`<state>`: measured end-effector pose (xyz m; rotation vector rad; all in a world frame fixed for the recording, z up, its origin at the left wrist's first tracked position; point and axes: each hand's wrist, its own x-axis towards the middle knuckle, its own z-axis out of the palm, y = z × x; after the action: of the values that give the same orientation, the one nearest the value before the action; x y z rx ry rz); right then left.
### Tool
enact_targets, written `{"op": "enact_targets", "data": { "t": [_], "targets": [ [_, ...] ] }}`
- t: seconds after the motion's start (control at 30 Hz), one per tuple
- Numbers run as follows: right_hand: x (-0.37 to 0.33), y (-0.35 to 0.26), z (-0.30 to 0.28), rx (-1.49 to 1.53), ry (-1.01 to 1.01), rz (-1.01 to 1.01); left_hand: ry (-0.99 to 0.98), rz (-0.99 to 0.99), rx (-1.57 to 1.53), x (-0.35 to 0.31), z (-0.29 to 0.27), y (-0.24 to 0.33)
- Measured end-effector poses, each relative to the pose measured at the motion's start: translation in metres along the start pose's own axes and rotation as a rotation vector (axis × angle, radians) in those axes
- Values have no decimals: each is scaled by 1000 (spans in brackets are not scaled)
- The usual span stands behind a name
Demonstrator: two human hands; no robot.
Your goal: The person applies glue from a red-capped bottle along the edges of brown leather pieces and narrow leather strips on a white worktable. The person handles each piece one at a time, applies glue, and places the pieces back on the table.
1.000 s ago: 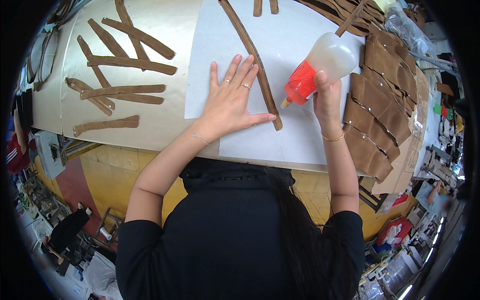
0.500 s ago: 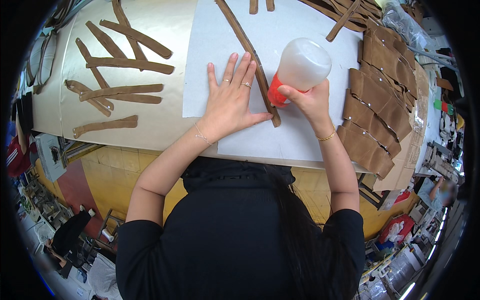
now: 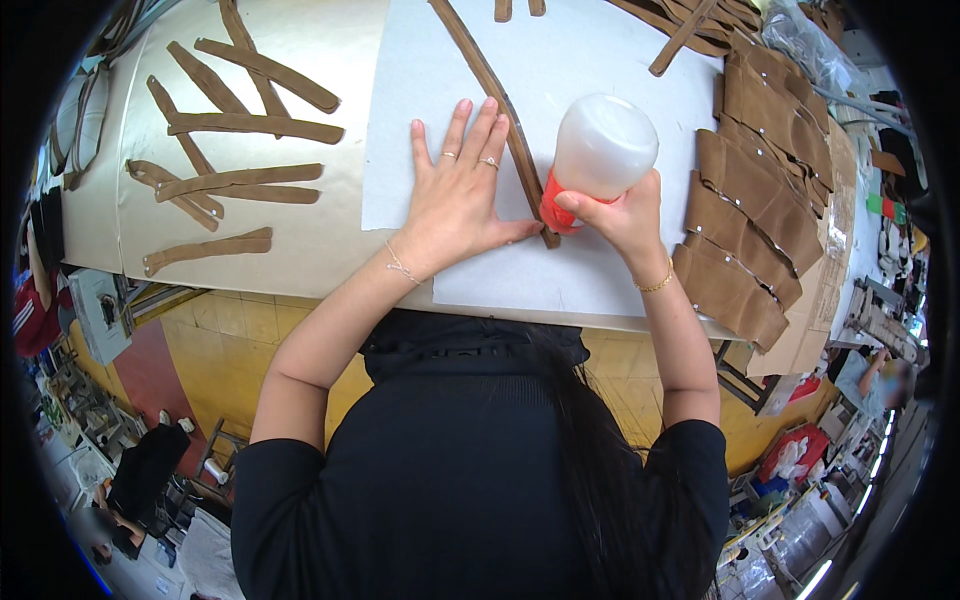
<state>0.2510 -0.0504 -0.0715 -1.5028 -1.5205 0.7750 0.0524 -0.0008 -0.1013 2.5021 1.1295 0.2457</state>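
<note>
A long, narrow brown strip (image 3: 492,95), leather-like and with a darker edge, lies slantwise across a white sheet (image 3: 490,280). My left hand (image 3: 452,205) rests flat with fingers spread, its fingertips and thumb touching the strip's left side. In my right hand (image 3: 630,215) is a translucent white squeeze bottle (image 3: 608,145) with red wrapping around its neck. The bottle is tipped upside down, its neck at the strip's near end, close to my left thumb. My hand and the red wrapping hide its tip.
Several loose brown strips (image 3: 240,187) lie on the table's left part. To the right are overlapping brown panels (image 3: 735,240) on cardboard (image 3: 832,235). More strips (image 3: 690,30) and a clear plastic bag (image 3: 815,50) are at the far right. Another person (image 3: 150,475) is at lower left.
My right hand has brought the bottle slightly nearer to me, toward the strip's near end. My left hand stays almost where it was, fingers still spread.
</note>
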Motion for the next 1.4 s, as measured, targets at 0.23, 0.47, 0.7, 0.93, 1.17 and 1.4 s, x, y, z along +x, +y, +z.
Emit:
{"op": "enact_targets", "data": {
  "t": [0.23, 0.47, 0.7, 0.93, 1.17, 1.4],
  "targets": [
    [-25, 6, 0, 61, 104, 28, -13, -4, 11, 1, 0, 1],
    [-61, 26, 10, 486, 594, 132, -2, -2, 20, 1, 2, 3],
    [-83, 20, 21, 447, 618, 144, 3, 13, 30, 1, 5, 2],
    [-87, 12, 25, 423, 544, 172, 66, 48, 11, 1, 9, -1],
    [-83, 11, 27, 662, 660, 204, 48, 37, 9, 1, 8, -1],
    [-61, 15, -67, 1547, 594, 301, 60, -44, -116, 5, -12, -9]
  ]
}}
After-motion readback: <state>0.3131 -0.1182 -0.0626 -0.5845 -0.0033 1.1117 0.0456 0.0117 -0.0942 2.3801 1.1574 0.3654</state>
